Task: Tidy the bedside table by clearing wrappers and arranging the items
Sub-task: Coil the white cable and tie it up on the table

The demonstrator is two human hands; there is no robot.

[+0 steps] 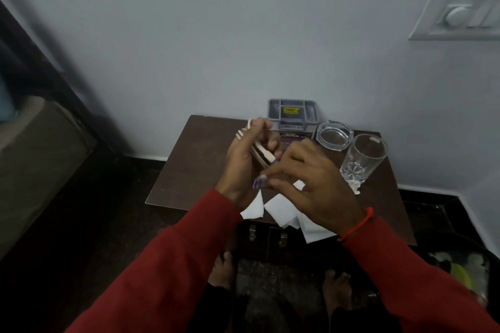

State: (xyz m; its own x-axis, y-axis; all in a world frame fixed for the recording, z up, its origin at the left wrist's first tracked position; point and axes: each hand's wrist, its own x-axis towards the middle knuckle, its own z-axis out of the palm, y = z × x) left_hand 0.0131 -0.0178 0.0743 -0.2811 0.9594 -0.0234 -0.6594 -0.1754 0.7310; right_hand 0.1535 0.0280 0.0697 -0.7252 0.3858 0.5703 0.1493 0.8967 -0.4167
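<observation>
Over the dark brown bedside table point(189, 170), my left hand point(243, 159) is closed around a bundle of pale wooden utensils point(259, 151) whose ends stick out above and below the fist. My right hand point(311, 181) pinches a small blue-purple wrapper point(258, 182) at the lower end of that bundle. White paper napkins point(281, 211) lie on the table's front edge under both hands. A small white crumpled scrap point(355, 186) lies by the base of a glass.
A grey compartment tray point(292, 113) stands at the back against the wall. A clear glass ashtray point(335, 134) and a tall empty glass point(362, 161) sit at the right. A bin with rubbish point(460, 270) is on the floor, lower right. A bed edge point(35, 159) is at left.
</observation>
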